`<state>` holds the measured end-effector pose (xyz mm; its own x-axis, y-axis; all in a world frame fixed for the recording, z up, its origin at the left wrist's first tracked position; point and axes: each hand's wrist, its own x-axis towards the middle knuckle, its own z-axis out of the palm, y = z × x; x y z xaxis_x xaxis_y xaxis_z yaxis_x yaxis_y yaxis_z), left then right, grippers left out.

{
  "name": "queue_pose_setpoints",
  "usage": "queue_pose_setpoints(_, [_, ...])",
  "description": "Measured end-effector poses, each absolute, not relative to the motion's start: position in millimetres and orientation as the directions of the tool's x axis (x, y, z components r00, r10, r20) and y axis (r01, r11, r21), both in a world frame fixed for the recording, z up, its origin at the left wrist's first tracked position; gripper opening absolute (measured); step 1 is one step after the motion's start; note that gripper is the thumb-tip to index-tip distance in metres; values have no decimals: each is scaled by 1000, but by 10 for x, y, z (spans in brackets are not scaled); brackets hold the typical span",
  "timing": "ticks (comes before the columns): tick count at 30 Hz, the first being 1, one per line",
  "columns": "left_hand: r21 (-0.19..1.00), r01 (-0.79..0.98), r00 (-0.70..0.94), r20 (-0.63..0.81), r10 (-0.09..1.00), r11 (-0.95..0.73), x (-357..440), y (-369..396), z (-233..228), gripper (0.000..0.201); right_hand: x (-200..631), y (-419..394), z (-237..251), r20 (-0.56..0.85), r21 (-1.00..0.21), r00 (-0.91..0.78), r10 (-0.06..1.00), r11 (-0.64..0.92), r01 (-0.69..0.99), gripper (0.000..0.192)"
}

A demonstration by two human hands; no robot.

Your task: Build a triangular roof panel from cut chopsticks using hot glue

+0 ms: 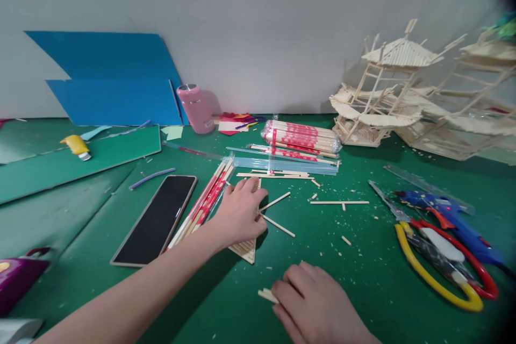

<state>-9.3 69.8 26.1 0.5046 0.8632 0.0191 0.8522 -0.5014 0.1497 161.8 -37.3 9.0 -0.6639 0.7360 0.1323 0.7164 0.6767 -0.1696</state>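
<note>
Pale flat wooden-stick panel (246,251) under my left hand (241,209), black rectangular phone (157,220) left of it, short pale wooden sticks (266,295) in my right hand (314,301). Yellow-and-red-handled metal scissors (407,258) farther right, beside blue plastic glue gun (463,229); pink cylindrical bottle (197,111) at back.

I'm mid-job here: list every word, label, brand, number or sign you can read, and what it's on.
No text is readable.
Small label on the pink bottle: too small.
Red print on the stick pack and wrapped sticks: too blurred.
Phone: dark screen, no text showing.
</note>
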Motion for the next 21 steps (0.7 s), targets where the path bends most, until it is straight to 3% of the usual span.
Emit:
queue_pose_setpoints(7, [201,826,529,45,848,-526,-217,708,235,43,2065,-260,-7,209,-246,-414,886,458,854,25])
queue_pose_setpoints(14, [238,771,603,24,797,-590,-140,504,291,50,2434,272,-53,272,-142,-313,910,359,922,23])
queue_pose_setpoints(18, [273,739,639,2,769,-615,-96,492,298,52,2321,288,115,341,-131,-324,882,386,913,22])
queue_pose_setpoints(21, [310,709,668,-8,744,-634,-119,562,295,54,2025,42,217,418,-203,-477,773,592,780,22])
